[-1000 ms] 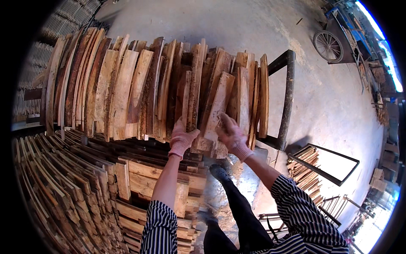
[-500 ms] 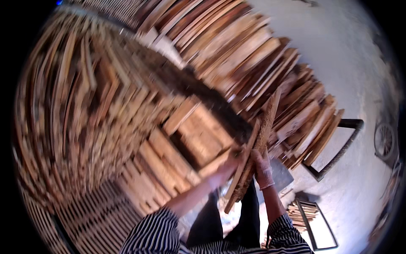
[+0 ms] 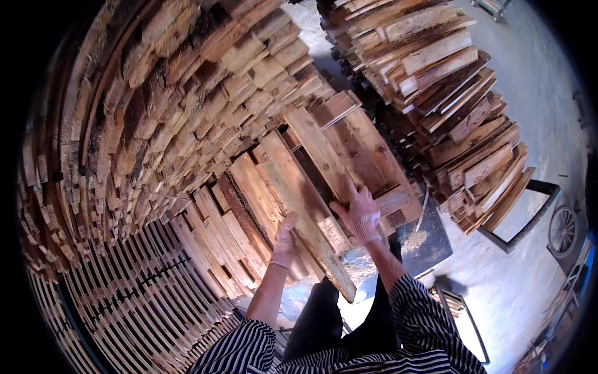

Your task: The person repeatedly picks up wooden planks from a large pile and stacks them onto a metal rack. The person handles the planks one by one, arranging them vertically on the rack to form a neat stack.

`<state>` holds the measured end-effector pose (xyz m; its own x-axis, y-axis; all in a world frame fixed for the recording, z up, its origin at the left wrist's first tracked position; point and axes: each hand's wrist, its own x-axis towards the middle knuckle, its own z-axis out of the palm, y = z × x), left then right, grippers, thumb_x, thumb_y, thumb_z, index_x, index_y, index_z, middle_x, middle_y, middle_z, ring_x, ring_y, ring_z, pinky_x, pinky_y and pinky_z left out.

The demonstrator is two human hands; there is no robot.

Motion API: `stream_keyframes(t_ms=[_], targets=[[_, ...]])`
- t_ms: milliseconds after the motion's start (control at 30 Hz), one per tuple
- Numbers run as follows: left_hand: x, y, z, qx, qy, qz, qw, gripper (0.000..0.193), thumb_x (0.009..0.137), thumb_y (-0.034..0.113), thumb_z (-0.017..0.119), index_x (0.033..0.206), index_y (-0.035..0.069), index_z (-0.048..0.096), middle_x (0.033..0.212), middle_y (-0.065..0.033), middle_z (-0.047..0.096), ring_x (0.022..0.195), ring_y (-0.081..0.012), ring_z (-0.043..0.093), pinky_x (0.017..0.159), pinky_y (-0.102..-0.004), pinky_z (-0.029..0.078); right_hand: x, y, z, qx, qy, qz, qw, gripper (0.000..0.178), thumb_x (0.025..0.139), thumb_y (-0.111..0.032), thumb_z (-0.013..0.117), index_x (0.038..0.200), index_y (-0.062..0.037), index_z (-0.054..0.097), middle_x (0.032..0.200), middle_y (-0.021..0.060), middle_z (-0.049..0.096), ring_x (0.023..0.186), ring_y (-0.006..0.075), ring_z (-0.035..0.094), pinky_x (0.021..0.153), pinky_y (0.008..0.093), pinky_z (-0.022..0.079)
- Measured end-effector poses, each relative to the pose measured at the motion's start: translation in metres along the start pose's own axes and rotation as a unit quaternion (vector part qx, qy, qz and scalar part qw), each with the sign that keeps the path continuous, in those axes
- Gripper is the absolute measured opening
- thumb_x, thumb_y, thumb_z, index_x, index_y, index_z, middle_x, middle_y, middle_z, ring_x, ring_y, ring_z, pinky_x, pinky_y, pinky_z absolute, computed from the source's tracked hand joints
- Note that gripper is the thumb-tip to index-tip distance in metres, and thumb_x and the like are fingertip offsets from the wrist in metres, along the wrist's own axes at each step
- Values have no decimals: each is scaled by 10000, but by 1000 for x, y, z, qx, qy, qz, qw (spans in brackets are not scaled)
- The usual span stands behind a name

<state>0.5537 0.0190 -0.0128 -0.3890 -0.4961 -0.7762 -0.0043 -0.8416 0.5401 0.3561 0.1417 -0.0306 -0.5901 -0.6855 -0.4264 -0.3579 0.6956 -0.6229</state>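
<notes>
My left hand (image 3: 284, 243), in a pale glove, grips the left edge of a long wooden board (image 3: 314, 240). That board lies slanted across other boards, its near end jutting out above my legs. To the right, my gloved right hand (image 3: 361, 215) is closed about the near end of a second wooden board (image 3: 321, 149), thumb on its left side and fingers over the top. Beneath both hands is a stack of boards (image 3: 271, 146) laid side by side. A dark, bark-edged strip (image 3: 243, 209) lies left of my left hand.
A tall pile of timber (image 3: 180, 118) rises on the left, above slatted wood layers (image 3: 143, 287). Another timber stack (image 3: 448, 93) stands at the far right. Beyond it are a dark metal frame (image 3: 526, 218) and a spoked wheel (image 3: 563, 230) on the pale floor.
My hands were close together, with two narrow boards raised at the right. Now they are apart on separate boards, lower over the stack. The view has shifted too.
</notes>
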Motion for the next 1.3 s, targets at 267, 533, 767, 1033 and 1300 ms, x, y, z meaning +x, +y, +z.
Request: stream_keyframes(t_ms=[267,533,767,1033,1300], targets=[[32,28,-86,-14,46,50,998,729,889,543,802,1424,84,618,1260,-107,720,1145,-325,686,1046,-490,557,10,-19,70,-91,24,-78,993,728,1037,-535,544,1667,-228,346,1563,303,477,1318,453,592,1041,533,534],[16,17,-43,54,53,59,995,873,915,660,735,1506,52,527,1442,-137,597,1258,-329,619,1059,-441,557,-90,-64,54,83,-84,-59,991,933,940,-636,654,1683,-184,317,1329,238,607,1155,357,651,960,458,543],[54,11,-92,-39,-6,-32,999,748,953,610,711,1439,63,556,1304,-131,683,1097,-341,695,992,-521,593,-2,-5,48,-63,65,-5,996,633,995,-344,654,1596,-280,468,1371,187,628,1162,405,661,990,483,571],[68,-23,-105,-39,-1,20,999,744,891,660,748,1275,28,662,1131,-130,753,1000,-318,746,881,-498,641,94,-47,101,-17,58,15,998,639,997,-149,544,1615,-264,434,1609,210,481,1311,414,622,1038,525,550],[55,-8,-83,-1,-20,4,1000,742,931,657,707,1328,35,631,1107,-117,748,995,-305,742,874,-464,641,24,37,55,265,209,9,941,775,956,-313,763,1612,-83,420,1581,239,503,1432,409,519,1188,446,436]])
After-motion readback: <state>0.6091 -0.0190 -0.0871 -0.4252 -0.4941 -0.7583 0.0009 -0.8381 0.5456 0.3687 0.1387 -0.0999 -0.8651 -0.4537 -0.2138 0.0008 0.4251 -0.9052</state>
